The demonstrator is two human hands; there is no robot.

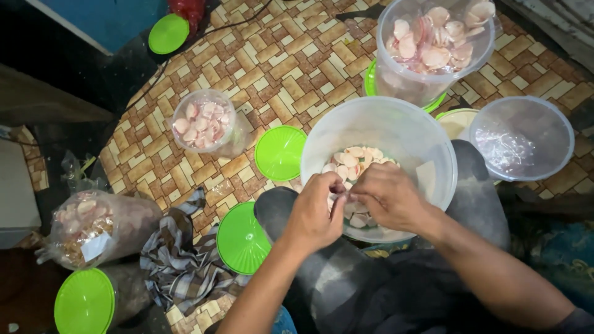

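Together, left hand (314,213) and right hand (387,196) pinch a cracker (340,199) over the tub (433,154).

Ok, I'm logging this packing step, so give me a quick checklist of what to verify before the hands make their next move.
1. Left hand and right hand meet over the big tub: ok.
2. What the fingers pinch: cannot tell.
3. Tub holds pale round chips: ok.
4. Tub upright between the knees: ok.
5. Empty tub beside it, open: ok.
6. Green lid close by on the mat: ok.
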